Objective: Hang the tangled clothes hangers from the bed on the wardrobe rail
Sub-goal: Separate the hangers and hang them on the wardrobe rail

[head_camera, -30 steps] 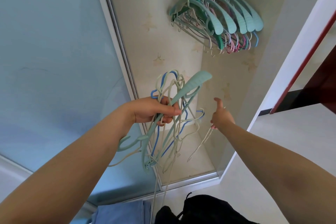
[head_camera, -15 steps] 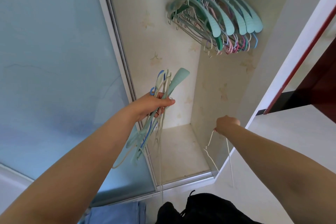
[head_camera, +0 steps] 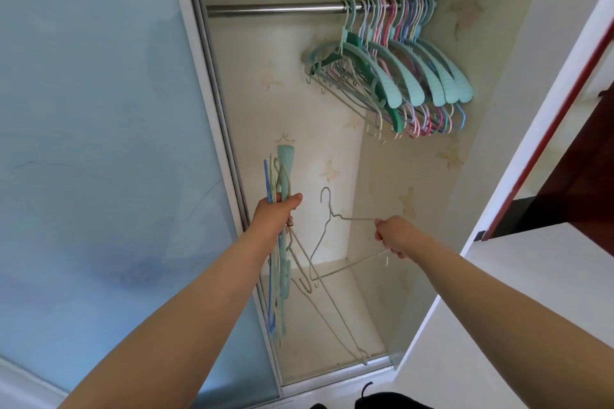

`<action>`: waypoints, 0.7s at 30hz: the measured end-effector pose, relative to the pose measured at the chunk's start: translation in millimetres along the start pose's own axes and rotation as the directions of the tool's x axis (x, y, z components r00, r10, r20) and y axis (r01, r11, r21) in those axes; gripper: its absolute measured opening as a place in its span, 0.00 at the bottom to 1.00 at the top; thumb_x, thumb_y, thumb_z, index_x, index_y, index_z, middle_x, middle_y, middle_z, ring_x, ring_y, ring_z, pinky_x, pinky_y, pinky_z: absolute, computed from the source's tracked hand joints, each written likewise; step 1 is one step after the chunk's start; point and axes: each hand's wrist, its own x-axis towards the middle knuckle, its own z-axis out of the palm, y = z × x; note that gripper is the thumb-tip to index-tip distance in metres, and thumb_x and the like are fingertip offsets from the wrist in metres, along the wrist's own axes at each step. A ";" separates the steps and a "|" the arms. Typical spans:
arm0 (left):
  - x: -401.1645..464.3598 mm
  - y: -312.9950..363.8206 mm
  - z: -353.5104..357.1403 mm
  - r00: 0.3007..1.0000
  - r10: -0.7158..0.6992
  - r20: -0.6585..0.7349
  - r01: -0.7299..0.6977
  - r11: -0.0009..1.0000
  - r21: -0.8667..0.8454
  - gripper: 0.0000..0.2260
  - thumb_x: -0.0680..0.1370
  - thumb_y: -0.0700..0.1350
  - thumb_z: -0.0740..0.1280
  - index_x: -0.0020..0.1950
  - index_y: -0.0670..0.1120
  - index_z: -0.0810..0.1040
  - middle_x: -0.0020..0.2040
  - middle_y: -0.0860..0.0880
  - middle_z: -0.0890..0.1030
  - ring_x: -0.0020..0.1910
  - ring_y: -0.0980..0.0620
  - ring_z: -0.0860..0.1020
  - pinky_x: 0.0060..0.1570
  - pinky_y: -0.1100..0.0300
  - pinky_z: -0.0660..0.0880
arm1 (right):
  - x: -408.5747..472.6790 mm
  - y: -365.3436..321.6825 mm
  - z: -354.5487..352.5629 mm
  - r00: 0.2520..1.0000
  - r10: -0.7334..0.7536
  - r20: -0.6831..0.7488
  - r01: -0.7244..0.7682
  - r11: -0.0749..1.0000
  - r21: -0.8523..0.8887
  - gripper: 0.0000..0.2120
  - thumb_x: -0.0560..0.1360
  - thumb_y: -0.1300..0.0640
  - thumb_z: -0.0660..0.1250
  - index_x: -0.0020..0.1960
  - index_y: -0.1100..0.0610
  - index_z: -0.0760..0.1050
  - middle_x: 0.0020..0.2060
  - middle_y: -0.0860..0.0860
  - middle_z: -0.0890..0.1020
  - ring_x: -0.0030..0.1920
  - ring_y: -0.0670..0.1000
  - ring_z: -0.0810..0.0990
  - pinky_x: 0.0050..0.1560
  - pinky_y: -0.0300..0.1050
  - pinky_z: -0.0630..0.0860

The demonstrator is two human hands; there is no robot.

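Open wardrobe; rail (head_camera: 272, 8) left stretch bare; right hand (head_camera: 393, 236) gripping wire hanger (head_camera: 327, 232).

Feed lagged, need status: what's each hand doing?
Left hand: grips the hanger bundle.
Right hand: grips one wire hanger.

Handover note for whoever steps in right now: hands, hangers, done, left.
Left hand grips the bundle of hangers, upright, by the sliding door.
Right hand holds one thin wire hanger pulled out to the side, hook up; it looks free of the bundle, not certain.
Done: a row of hung hangers sits at the right end of the wardrobe rail.
Left: hook the wire hanger on the rail's bare left part, then separate and hang the rest one by one.
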 end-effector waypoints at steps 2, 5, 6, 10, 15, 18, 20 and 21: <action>5.6 0.2 0.4 1.000 -0.016 -0.014 0.016 1.000 -0.018 0.13 0.73 0.51 0.73 0.37 0.45 0.74 0.30 0.46 0.73 0.28 0.51 0.71 0.35 0.60 0.70 | -9.3 -16.6 -2.1 0.986 -0.107 -0.126 0.107 0.994 -0.001 0.20 0.83 0.51 0.51 0.43 0.60 0.74 0.39 0.58 0.76 0.39 0.56 0.75 0.40 0.43 0.69; 11.2 2.4 2.0 0.999 -0.038 -0.028 0.037 0.999 -0.035 0.13 0.73 0.52 0.73 0.39 0.45 0.75 0.30 0.46 0.73 0.28 0.50 0.72 0.37 0.58 0.70 | -25.9 -33.6 -6.6 0.915 -0.286 -0.284 0.275 0.958 -0.078 0.23 0.83 0.48 0.47 0.45 0.61 0.73 0.40 0.57 0.76 0.43 0.58 0.75 0.44 0.45 0.67; 12.9 4.2 2.6 0.999 -0.039 -0.035 0.038 0.998 -0.048 0.13 0.73 0.52 0.73 0.40 0.44 0.76 0.29 0.46 0.74 0.28 0.50 0.72 0.36 0.58 0.70 | -33.1 -39.8 -10.3 0.883 -0.334 -0.331 0.321 0.942 -0.095 0.22 0.83 0.48 0.47 0.43 0.60 0.71 0.38 0.56 0.75 0.41 0.57 0.73 0.43 0.46 0.67; 17.4 20.2 4.6 0.998 -0.035 -0.056 0.029 0.994 -0.105 0.12 0.74 0.53 0.72 0.45 0.45 0.75 0.33 0.47 0.76 0.31 0.51 0.75 0.41 0.57 0.74 | -46.7 -68.7 -34.2 0.718 -0.503 -0.481 0.505 0.852 -0.139 0.22 0.83 0.49 0.47 0.39 0.60 0.68 0.33 0.55 0.74 0.36 0.57 0.72 0.37 0.47 0.66; 22.0 51.9 10.4 1.000 -0.008 -0.014 0.003 0.956 -0.294 0.12 0.77 0.46 0.70 0.55 0.42 0.75 0.39 0.50 0.78 0.36 0.51 0.80 0.40 0.59 0.78 | -40.0 -106.4 -68.3 0.541 -0.555 -0.632 0.662 0.745 -0.087 0.22 0.84 0.50 0.48 0.32 0.53 0.61 0.27 0.51 0.70 0.31 0.54 0.70 0.33 0.46 0.64; 22.1 65.9 14.2 1.000 0.016 -0.007 -0.017 0.958 -0.286 0.11 0.77 0.45 0.70 0.56 0.42 0.77 0.38 0.50 0.78 0.35 0.53 0.80 0.27 0.65 0.76 | -21.4 -134.7 -86.4 0.582 -0.525 -0.621 0.648 0.761 -0.035 0.22 0.84 0.50 0.47 0.34 0.56 0.64 0.30 0.51 0.70 0.34 0.54 0.70 0.38 0.44 0.63; 21.3 72.2 16.0 1.000 0.030 -0.009 -0.031 0.966 -0.258 0.10 0.77 0.45 0.70 0.54 0.41 0.77 0.38 0.49 0.78 0.34 0.53 0.79 0.25 0.66 0.75 | -9.4 -150.0 -98.4 0.621 -0.507 -0.598 0.624 0.781 -0.014 0.22 0.84 0.51 0.47 0.42 0.62 0.70 0.37 0.56 0.76 0.40 0.55 0.72 0.41 0.44 0.64; 20.8 74.8 16.4 0.999 0.037 -0.007 -0.037 0.967 -0.252 0.10 0.77 0.46 0.70 0.54 0.41 0.78 0.38 0.49 0.78 0.34 0.54 0.79 0.26 0.66 0.75 | -4.0 -155.8 -103.1 0.655 -0.503 -0.564 0.607 0.795 -0.005 0.23 0.84 0.51 0.46 0.47 0.65 0.73 0.43 0.61 0.78 0.44 0.56 0.73 0.44 0.44 0.66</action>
